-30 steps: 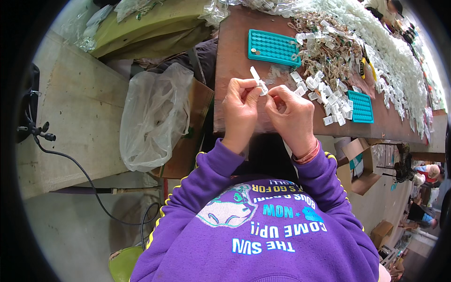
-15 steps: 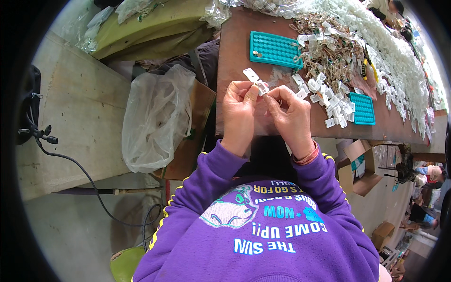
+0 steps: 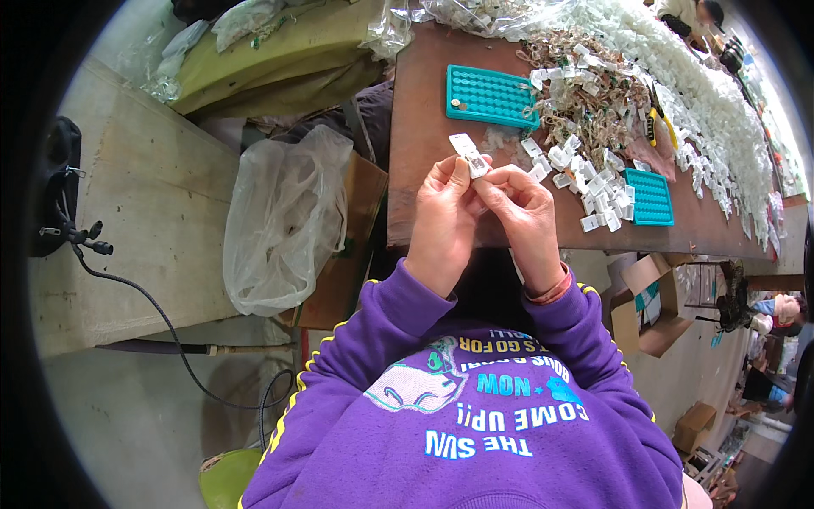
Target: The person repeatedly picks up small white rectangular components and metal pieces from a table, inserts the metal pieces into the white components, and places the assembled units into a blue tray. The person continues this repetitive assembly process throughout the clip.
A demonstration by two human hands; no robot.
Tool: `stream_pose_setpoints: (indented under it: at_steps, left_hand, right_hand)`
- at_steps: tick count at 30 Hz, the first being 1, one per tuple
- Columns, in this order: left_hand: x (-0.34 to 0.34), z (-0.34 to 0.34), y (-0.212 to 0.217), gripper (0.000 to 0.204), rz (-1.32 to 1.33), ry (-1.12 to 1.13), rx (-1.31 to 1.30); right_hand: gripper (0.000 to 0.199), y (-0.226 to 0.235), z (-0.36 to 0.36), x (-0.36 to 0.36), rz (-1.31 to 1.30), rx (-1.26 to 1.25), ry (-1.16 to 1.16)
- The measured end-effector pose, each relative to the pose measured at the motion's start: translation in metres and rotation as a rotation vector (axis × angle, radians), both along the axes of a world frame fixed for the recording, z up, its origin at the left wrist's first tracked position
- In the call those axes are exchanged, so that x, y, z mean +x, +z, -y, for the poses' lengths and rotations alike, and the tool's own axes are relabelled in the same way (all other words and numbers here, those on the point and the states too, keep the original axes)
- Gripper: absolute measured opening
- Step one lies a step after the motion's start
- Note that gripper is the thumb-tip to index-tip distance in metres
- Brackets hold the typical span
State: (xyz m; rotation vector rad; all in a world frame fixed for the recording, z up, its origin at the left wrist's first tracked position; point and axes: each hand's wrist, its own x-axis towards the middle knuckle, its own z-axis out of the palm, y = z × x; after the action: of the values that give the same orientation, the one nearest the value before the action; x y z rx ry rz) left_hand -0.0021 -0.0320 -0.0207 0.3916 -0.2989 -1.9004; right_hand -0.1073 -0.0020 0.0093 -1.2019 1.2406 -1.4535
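Between my fingertips is a small white plastic case (image 3: 465, 145) with its hinged lid folded open. A dark, small piece shows in its lower half, too small to name. My left hand (image 3: 444, 219) pinches the case between thumb and fingers. My right hand (image 3: 526, 212) is closed too, its thumb and fingertips pressed at the case's near end. Just right of my hands lies a pile of similar white cases (image 3: 600, 188). Beyond it is a tangled heap of thin brownish strands with small pieces (image 3: 566, 110).
A teal ridged tray (image 3: 492, 93) with a few small round pieces lies ahead on the brown table (image 3: 424, 110); a smaller teal tray (image 3: 649, 197) is at right. Yellow-handled pliers (image 3: 653, 125) lie by a large white heap (image 3: 704, 102). A clear plastic bag (image 3: 284, 220) hangs at left.
My left hand has moved slightly right and turned, and the open case has shifted right with it. My right hand's fingertips have come up against the case. The view has shifted a little.
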Motion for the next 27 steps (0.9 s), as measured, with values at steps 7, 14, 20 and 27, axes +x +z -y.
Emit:
stream_pose_setpoints:
  at_steps: [7, 14, 20, 27]
  left_hand:
    - [-0.003, -0.002, 0.007, 0.018, 0.057, 0.072, -0.024]
    - [-0.006, 0.026, 0.000, 0.015, 0.027, 0.230, -0.053]
    - [-0.003, 0.027, -0.008, 0.013, 0.028, 0.224, -0.111]
    - [-0.003, 0.026, -0.007, 0.014, 0.062, 0.221, -0.095]
  right_hand:
    - [0.010, 0.003, -0.002, -0.002, -0.010, 0.049, -0.001]
    - [0.022, 0.031, 0.039, -0.030, -0.427, -0.161, -0.042]
    - [0.013, 0.017, 0.121, -0.031, -1.124, -0.328, -0.024]
    - [0.014, -0.002, 0.134, -0.031, -1.104, -0.329, -0.031]
